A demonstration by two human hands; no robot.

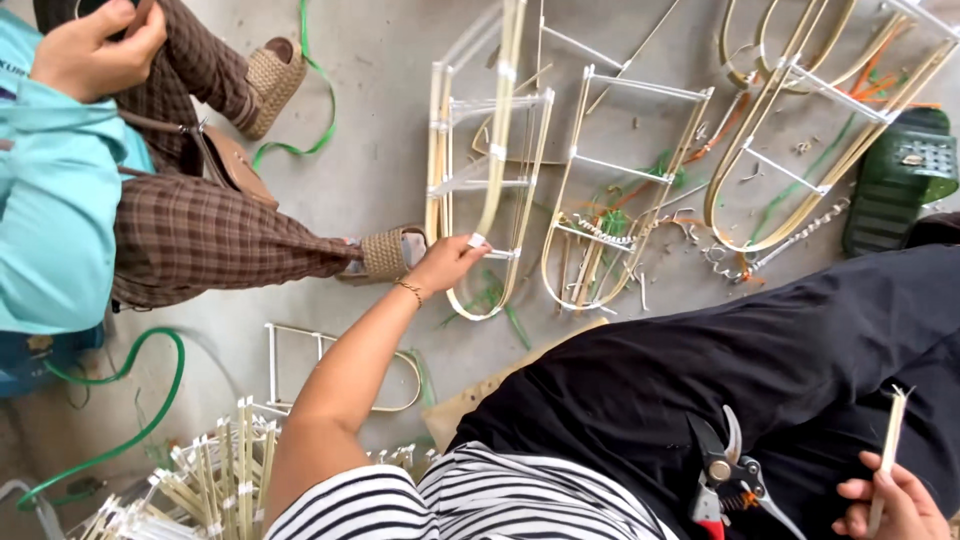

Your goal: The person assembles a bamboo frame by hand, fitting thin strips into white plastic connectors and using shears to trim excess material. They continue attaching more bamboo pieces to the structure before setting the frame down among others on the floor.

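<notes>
My left hand reaches out over the concrete floor and grips a crossbar of an upright U-shaped bamboo frame with white wrapped joints. My right hand rests near my lap at the bottom right and holds a short pale bamboo stick upright. Pruning shears with a red handle lie on my black trousers beside that hand.
More bamboo frames lie on the floor ahead, among scraps and green strapping. A seated person in a teal top and checked trousers is at the left. Cut bamboo sticks are bundled at bottom left. A green stool stands at the right.
</notes>
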